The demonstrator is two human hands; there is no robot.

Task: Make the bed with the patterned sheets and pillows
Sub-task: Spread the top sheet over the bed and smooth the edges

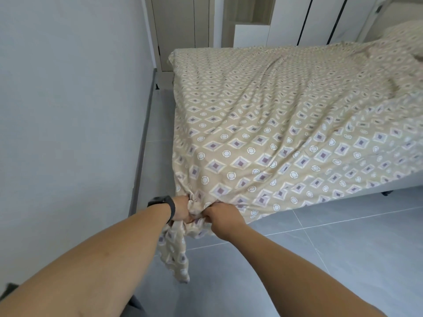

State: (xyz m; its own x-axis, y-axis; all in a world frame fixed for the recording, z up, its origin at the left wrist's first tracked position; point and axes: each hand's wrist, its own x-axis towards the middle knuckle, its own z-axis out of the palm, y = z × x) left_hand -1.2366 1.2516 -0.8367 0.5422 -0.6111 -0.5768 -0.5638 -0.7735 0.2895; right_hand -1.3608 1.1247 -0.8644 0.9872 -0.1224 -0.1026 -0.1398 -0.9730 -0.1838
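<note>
At lower centre of the frame our left hand [181, 210] and right hand [220, 217] both clutch the bunched corner of the patterned sheet [274, 124], which covers the bed; a pillow [405, 36] lies upper right.

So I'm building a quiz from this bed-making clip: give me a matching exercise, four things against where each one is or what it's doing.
Things:
1. left hand
2. pillow
3. wristband
4. patterned sheet

Places or states:
a. spread wrinkled over the bed
b. on the left wrist
c. gripping the bunched sheet corner beside the right hand
d. far right, at the head of the bed

Pairs: 1-c, 2-d, 3-b, 4-a
</note>
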